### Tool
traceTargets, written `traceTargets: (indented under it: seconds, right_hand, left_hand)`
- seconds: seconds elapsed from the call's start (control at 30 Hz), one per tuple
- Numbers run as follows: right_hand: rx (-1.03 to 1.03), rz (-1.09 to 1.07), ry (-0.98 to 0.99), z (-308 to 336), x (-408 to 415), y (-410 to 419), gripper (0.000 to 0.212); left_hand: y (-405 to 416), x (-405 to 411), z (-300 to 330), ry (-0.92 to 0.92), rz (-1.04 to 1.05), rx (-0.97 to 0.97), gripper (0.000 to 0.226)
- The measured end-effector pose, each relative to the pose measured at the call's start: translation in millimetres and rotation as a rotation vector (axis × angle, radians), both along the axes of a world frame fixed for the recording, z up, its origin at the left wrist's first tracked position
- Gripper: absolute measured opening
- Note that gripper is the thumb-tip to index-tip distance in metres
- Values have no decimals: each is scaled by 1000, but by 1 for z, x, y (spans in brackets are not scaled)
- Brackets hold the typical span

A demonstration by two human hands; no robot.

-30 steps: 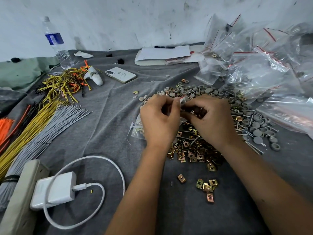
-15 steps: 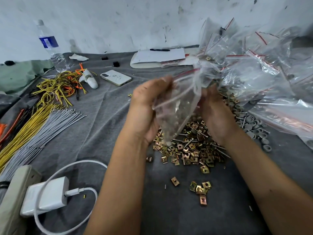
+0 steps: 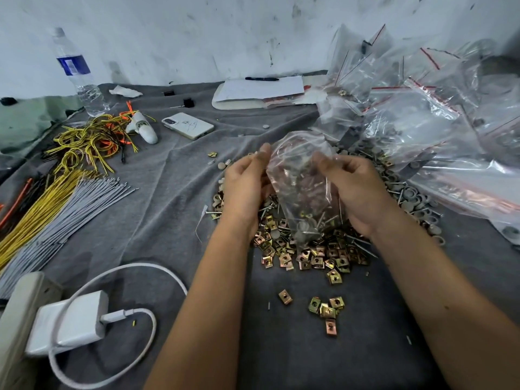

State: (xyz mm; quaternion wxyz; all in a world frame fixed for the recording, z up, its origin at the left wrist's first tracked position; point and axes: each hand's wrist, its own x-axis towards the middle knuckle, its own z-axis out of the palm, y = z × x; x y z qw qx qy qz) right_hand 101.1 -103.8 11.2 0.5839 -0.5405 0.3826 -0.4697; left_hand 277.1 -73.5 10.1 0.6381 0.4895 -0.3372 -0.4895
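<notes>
Just gripping the clear bag with left hand and right hand fingers curled round it, over brass clips heaped right below fingertips.

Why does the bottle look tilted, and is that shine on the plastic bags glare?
Head view: the wide-angle lens bends the edges, so the water bottle likely only seems tilted; light is soft, shadows faint; the heap of plastic bags shows pale glare; the clear bag held by left hand and right hand looks slightly smeared.
</notes>
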Motion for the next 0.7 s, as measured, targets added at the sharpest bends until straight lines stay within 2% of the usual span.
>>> traceTargets:
  seconds: [0.1,0.23,0.33,0.43,0.53,0.6,0.7]
  right_hand:
    - [-6,-102,29,1,-3,-2,32]
    - [-195,-185,223,-5,-6,-6,30]
    - [-386,-251,420,-8,-7,-9,31]
    - [-369,-200,376,-5,-11,-10,28]
    - [-285,-126,212,1,-17,-8,26]
    - [-246,-126,117,5,-20,-8,22]
    - [-258,-181,117,6,-20,-9,13]
  left_hand:
    - [0,-2,-3,-93,153,-42,11]
    - [-2,0,-8,-291,300,-153,11]
    - [-5,3,-10,-350,394,-204,11]
    - [-8,7,-9,-281,429,-270,6]
    - [-8,9,-10,-210,286,-282,8]
    - [-7,6,-11,-288,185,-292,10]
    - [-5,0,-10,-358,119,-322,10]
